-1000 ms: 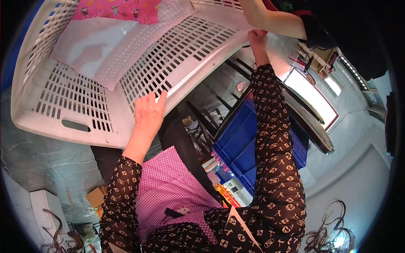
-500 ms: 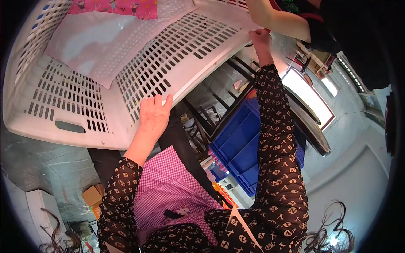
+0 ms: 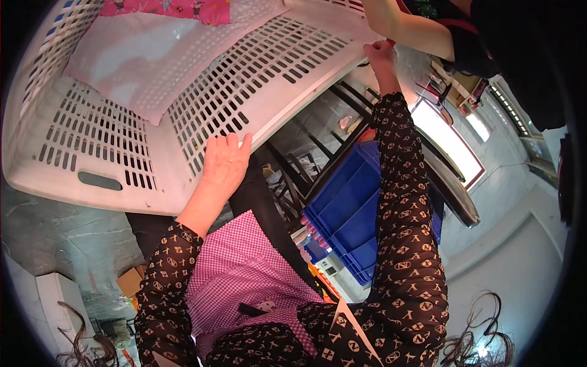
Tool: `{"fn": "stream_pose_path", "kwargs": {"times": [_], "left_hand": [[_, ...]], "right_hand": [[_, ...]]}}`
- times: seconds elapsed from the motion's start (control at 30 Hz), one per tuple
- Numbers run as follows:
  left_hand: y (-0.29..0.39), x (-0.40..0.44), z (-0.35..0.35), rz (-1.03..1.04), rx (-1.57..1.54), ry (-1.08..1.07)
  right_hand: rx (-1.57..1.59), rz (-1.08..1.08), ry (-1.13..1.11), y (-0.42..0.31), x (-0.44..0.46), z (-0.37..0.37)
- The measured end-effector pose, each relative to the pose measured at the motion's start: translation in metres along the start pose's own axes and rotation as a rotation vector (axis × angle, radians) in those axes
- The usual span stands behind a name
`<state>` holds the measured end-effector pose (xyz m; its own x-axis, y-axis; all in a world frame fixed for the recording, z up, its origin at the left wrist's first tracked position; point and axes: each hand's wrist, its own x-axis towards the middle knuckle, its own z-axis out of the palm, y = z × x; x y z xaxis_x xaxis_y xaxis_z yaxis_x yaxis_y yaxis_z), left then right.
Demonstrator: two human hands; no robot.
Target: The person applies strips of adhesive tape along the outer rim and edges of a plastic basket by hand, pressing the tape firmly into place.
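A large white plastic basket [image 3: 145, 200] with slotted walls is tilted in front of me. Inside it lie a pale sheet of cloth or liner [image 3: 137, 55] and a bright pink printed fabric [image 3: 183, 8]. My left hand [image 3: 225, 162] is closed over the near rim, fingertips hooked onto the slotted side. Farther along the same rim, at the upper right corner, my right hand [image 3: 383, 58] grips the edge with bent fingers. Its fingertips are partly hidden.
Another person's forearm [image 3: 419, 33] reaches in beside my right hand. Stacked blue crates [image 3: 345, 208] stand below my right arm, next to a dark metal frame [image 3: 287, 165]. A round-edged table or stool top [image 3: 458, 205] sits to the right. A cardboard box [image 3: 130, 281] is at lower left.
The basket's near left end has risen slightly, and my left hand has moved a little up with it. The other person's forearm has shifted slightly right. Both my hands keep their hold.
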<state>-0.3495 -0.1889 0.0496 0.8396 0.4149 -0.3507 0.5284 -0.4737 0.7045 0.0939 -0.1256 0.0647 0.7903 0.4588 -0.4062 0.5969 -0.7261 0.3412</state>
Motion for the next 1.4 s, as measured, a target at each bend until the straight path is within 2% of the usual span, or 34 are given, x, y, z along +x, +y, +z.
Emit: {"fn": "stream_pose_path", "kwargs": {"times": [0.23, 0.3, 0.83, 1.13, 1.33, 1.4], "left_hand": [[-0.002, -0.001, 0.000, 0.033, 0.000, 0.004], [-0.002, -0.001, 0.002, 0.037, 0.021, -0.009], [-0.001, -0.001, -0.001, 0.053, 0.052, 0.010], [-0.002, -0.002, -0.001, 0.064, 0.068, 0.001], [-0.001, -0.002, -0.003, 0.066, 0.078, -0.005], [-0.001, -0.002, -0.002, 0.061, 0.091, -0.016]], "right_hand": [[-0.034, -0.016, 0.009, -0.001, -0.001, 0.001], [-0.029, -0.060, 0.119, -0.001, -0.002, 0.003], [0.003, -0.070, 0.085, -0.001, -0.003, 0.002], [0.036, -0.055, 0.040, 0.005, 0.005, 0.001], [0.032, -0.002, -0.085, 0.000, 0.005, -0.011], [0.097, 0.087, -0.137, -0.004, 0.002, -0.015]]}}
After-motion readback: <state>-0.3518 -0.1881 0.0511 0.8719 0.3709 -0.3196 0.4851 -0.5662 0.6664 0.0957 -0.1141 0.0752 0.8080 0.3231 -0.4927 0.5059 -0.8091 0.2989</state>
